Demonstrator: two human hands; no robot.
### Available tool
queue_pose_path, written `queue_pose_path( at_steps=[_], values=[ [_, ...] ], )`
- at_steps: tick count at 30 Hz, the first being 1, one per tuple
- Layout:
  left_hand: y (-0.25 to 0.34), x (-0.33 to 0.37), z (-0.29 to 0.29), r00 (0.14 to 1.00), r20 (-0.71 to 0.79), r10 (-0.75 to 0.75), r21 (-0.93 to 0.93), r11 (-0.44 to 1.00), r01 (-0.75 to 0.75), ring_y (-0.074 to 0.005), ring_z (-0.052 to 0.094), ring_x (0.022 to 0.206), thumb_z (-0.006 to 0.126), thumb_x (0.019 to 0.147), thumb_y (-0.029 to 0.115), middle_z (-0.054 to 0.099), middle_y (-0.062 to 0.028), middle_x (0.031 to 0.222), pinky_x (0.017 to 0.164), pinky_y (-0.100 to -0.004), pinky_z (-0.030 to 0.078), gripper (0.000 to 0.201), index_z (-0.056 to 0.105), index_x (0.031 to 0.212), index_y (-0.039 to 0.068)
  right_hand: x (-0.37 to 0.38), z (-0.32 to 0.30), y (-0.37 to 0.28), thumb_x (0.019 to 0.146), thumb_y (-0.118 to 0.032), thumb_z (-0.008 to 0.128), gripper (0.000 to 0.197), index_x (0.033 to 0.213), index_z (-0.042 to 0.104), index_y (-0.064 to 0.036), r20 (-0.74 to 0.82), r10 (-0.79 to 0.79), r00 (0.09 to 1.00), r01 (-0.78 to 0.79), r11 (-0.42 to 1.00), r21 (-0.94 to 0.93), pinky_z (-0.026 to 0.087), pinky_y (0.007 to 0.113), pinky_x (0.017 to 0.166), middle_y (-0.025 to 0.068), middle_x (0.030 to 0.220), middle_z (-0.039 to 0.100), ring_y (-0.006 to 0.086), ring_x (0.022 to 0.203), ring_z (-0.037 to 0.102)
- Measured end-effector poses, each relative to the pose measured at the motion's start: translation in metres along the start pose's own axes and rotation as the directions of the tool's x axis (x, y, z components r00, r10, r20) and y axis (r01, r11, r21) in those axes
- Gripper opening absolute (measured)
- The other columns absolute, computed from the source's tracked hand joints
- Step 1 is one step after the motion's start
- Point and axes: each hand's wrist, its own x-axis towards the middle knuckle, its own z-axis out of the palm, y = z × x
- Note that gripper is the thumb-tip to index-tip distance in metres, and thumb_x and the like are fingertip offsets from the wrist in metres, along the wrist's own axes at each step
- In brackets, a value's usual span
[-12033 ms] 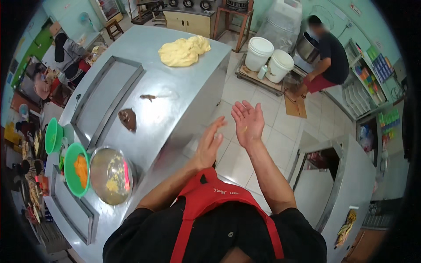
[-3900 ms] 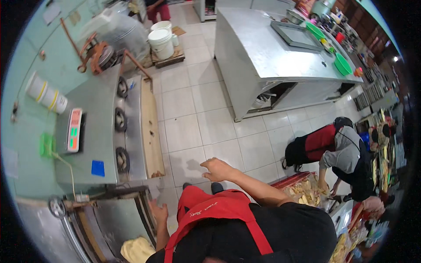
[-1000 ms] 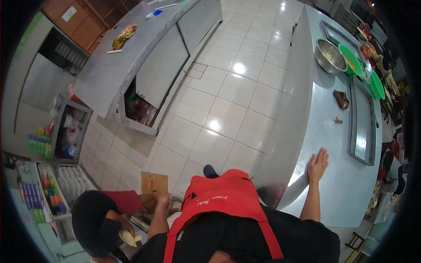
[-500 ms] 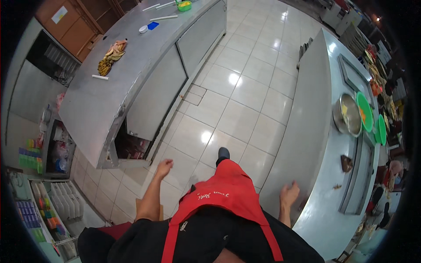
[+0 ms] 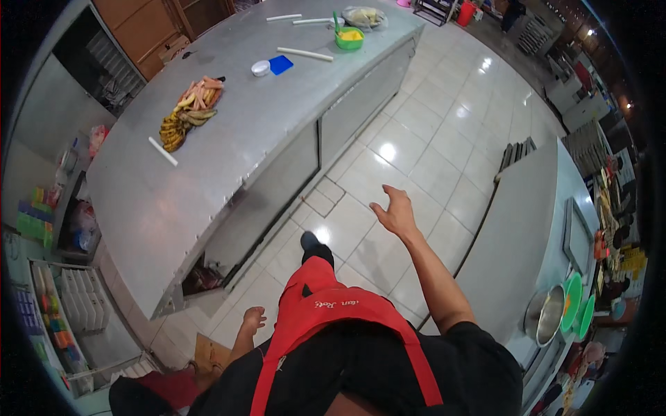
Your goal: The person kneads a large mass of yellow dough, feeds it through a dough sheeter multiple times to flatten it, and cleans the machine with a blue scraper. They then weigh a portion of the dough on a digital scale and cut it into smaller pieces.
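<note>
So both hands are loose and well apart: the right hand [image 5: 397,213] is out over the tiled floor [image 5: 433,163] mid-frame, fingers spread, and the left hand [image 5: 254,319] hangs lower, just left of the red apron [image 5: 361,315], fingers a bit bent. Big steel bench [image 5: 139,187] takes up the upper left, with bananas [image 5: 177,128], a white rod [image 5: 162,150] and a green bowl [image 5: 349,43] on it. Second bench [image 5: 570,184] runs down the right edge, metal bowl [image 5: 547,315] at lower right.
</note>
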Motion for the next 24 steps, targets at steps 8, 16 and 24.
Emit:
queue_pose_path(
  at_steps=[8, 16, 24],
  values=[
    [0.147, 0.053, 0.008, 0.996, -0.069, 0.057, -0.245, 0.967, -0.072, -0.0243, 0.066, 0.103, 0.061, 0.1, 0.025, 0.063, -0.0041, 0.115, 0.084, -0.0447, 0.053, 0.03, 0.061, 0.127, 0.012, 0.26, 0.039, -0.013, 0.079, -0.034, 0.087, 0.07, 0.13, 0.063, 0.0059, 0.052, -0.164, 0.985, 0.168, 0.982, -0.091, 0.051, 0.049, 0.101, 0.0276, 0.122, 0.069, 0.0455, 0.115, 0.061],
    [0.246, 0.049, 0.042, 0.968, -0.216, 0.126, -0.474, 0.853, -0.217, -0.0223, 0.066, 0.102, 0.064, 0.101, 0.028, 0.065, -0.003, 0.118, 0.083, -0.0425, 0.053, 0.032, 0.061, 0.129, 0.013, 0.534, 0.006, 0.044, 0.074, -0.04, 0.091, 0.08, 0.133, 0.061, 0.0051, 0.052, -0.302, 0.952, 0.305, 0.917, -0.256, 0.049, 0.048, 0.105, 0.0276, 0.126, 0.067, 0.044, 0.117, 0.061],
    [0.207, 0.043, 0.16, 0.899, -0.196, -0.391, -0.701, 0.697, 0.151, -0.0287, 0.067, 0.099, 0.064, 0.099, 0.033, 0.066, -0.0057, 0.115, 0.083, -0.0483, 0.054, 0.029, 0.064, 0.119, 0.013, 0.763, 0.006, 0.083, 0.069, -0.041, 0.093, 0.098, 0.146, 0.048, 0.0008, 0.363, -0.424, 0.83, 0.539, 0.777, -0.325, 0.045, 0.046, 0.114, 0.0239, 0.14, 0.059, 0.0409, 0.135, 0.05]
  ],
)
